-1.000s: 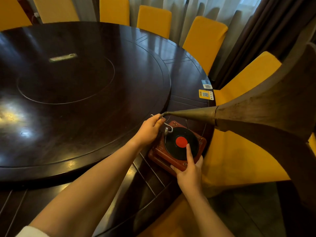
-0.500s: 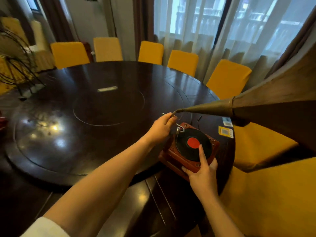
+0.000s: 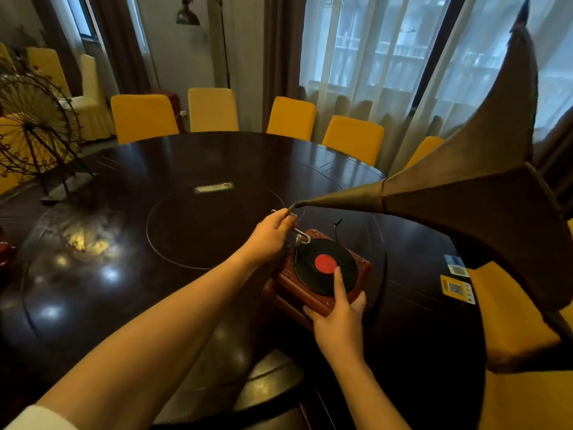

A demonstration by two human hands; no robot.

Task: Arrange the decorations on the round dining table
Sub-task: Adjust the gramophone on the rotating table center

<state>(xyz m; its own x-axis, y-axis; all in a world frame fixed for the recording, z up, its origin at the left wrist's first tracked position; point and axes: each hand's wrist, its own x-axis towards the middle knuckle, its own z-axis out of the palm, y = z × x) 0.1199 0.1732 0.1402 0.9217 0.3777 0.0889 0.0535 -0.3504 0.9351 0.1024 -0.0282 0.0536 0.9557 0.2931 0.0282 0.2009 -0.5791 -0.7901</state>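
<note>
A small gramophone ornament (image 3: 313, 290) with a red-brown box, a black record and red label is held over the right part of the dark round table (image 3: 124, 274). Its big brown horn (image 3: 465, 197) flares toward me at the right. My left hand (image 3: 268, 237) pinches the thin neck of the horn beside the box. My right hand (image 3: 339, 321) grips the box's near corner, its forefinger lying on the record. Whether the box rests on the table is unclear.
A wire ferris-wheel ornament (image 3: 34, 131) stands at the table's far left edge. Yellow chairs (image 3: 214, 110) ring the table, one close at my right (image 3: 508, 321). A raised turntable (image 3: 210, 225) fills the table's middle. Two small cards (image 3: 457, 279) lie near the right rim.
My view has tilted up, showing the far chairs, curtains and ferris wheel. The gramophone, still in both hands, has travelled from the table's rim inward over the turntable.
</note>
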